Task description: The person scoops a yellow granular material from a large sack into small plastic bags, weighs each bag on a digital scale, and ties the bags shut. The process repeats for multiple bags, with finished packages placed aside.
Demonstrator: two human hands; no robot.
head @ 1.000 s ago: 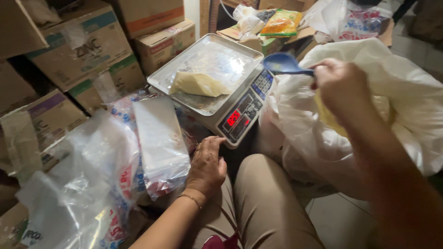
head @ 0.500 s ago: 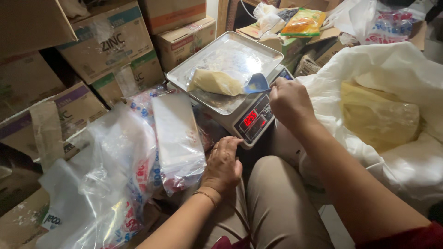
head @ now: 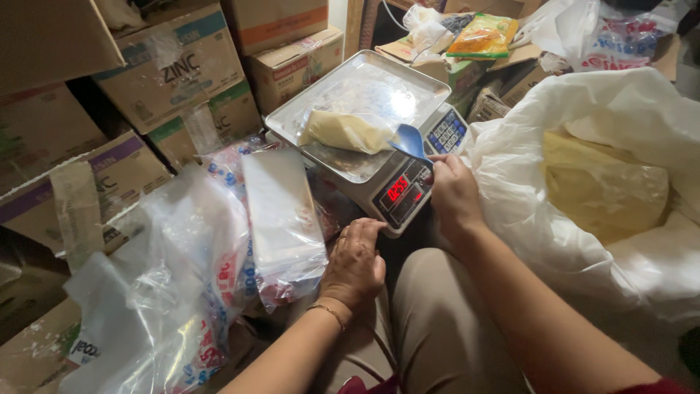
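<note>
Several cardboard cartons (head: 168, 73) crowd the far left, with loose clear plastic bags (head: 157, 292) heaped in front of them and a flat stack of empty clear packets (head: 281, 215) lying just beside my left hand (head: 355, 264). That hand rests palm down, fingers spread and holding nothing, near the front corner of the digital scale (head: 379, 157). On the scale's steel pan (head: 357, 95) sits a small clear bag of pale yellow powder (head: 348, 131). My right hand (head: 453, 193) keeps a narrow grip on the handle of a blue scoop (head: 410, 140), its bowl tipped at the bag's open mouth, right above the red display (head: 399, 191). To do this well, I judge the scoop should pour slowly with its lip inside the bag's mouth, my wrist clear of the pan so the reading stays true, and my eyes on the display. To the right, a large white sack (head: 583, 146) stands open, touching the scale's side, with the bulk yellow powder (head: 601, 186) inside. Its loose plastic could brush the pan, and the packet stack hems in the scale on the left. More packaged goods (head: 485, 36) pile up behind.
</note>
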